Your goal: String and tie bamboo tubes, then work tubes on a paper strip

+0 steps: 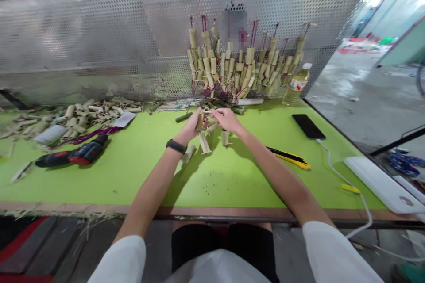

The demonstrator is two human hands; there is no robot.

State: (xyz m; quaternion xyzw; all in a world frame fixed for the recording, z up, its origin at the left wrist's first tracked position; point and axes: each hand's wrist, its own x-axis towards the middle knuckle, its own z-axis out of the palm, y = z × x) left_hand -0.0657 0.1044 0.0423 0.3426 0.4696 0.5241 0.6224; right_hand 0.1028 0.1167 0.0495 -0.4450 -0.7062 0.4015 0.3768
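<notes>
Two hands, one pale tube: hold it steady, work the small part gently

I have my left hand (195, 124) closed around a pale tube (199, 121), out over the green tabletop (212, 185). My right hand (227, 119) is beside it, fingertips pinched on a thin pale piece (207, 111) that spans the gap between the hands. At this range I cannot tell whether that piece passes through the tube or only touches it.

To handle this well, I'd let the left grip do the steadying and the right make small, straight movements, since a sideways twist could split something so slender. Pinching close to the tube should give better control.

Just below sit more cut tubes (204, 143), near enough for a low wrist to knock, so I'd keep both wrists raised. The yellow cutter (292, 159) lies by my right forearm; I can't make out its blade, so that elbow should stay wide of it.
</notes>
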